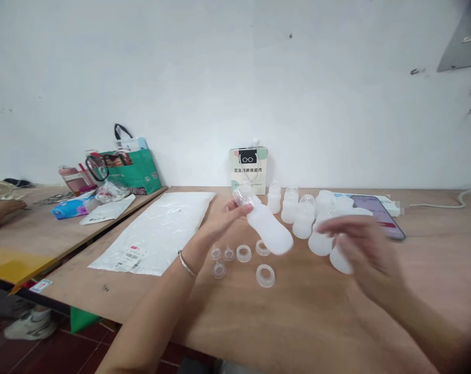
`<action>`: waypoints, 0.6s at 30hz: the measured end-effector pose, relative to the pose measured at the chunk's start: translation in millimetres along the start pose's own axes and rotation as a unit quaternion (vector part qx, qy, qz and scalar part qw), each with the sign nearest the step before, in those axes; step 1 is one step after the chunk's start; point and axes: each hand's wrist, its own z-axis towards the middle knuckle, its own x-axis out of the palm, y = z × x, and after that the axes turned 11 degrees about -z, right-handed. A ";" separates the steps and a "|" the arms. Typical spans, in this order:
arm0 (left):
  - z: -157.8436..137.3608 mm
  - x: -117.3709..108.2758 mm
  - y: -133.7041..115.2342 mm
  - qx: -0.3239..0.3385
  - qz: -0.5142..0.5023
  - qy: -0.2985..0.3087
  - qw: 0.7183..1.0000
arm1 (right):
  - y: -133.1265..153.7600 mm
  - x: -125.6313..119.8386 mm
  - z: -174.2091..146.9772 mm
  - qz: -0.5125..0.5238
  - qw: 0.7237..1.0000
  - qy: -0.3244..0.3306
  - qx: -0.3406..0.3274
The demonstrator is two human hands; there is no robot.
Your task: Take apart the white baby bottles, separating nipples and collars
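— What's in the left hand [224,217]?

— A translucent white bottle [267,227], fingers closed round its capped end, body tilted down toward four o'clock, held just above the counter [305,317].

— And the right hand [362,248]?

— Blurred, fingers spread loosely, gripping nothing that I can see. It hovers at three o'clock from the bottle, in front of the cluster of bottles [309,215].

— Any advice on the hold?

— I'd judge a grip nearer the middle would steady it; held by the end it can swing.

— What lies below?

— Clear rings [265,275] and small clear caps [218,270], loose on the wood at six to seven o'clock.

— Anything inside the bottles?

— They look empty, as far as translucent plastic shows. At nine o'clock lies a flat plastic bag [157,234]; at twelve a small printed box [249,169]; a phone [379,214] at two. The green tote [136,171] far left seems stuffed, contents unclear.
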 end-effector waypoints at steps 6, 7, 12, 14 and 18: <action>-25.2 58.3 18.4 -0.109 -0.100 0.090 0.985 | 14.6 55.2 -8.1 0.278 0.850 0.411 0.177; -25.0 60.9 21.3 -0.105 -0.113 0.072 0.985 | 12.2 55.9 -10.2 0.278 0.842 0.417 0.201; -10.4 16.6 12.3 0.013 -0.060 -0.214 0.975 | -3.6 43.7 -23.4 0.115 0.897 0.377 0.201; -6.7 -16.8 4.5 0.090 0.001 -0.324 0.942 | -9.8 41.5 -26.4 0.075 0.908 0.361 0.199; -8.8 -64.4 17.3 0.078 0.199 -0.296 0.931 | -15.4 46.3 -24.6 0.117 0.908 0.358 0.185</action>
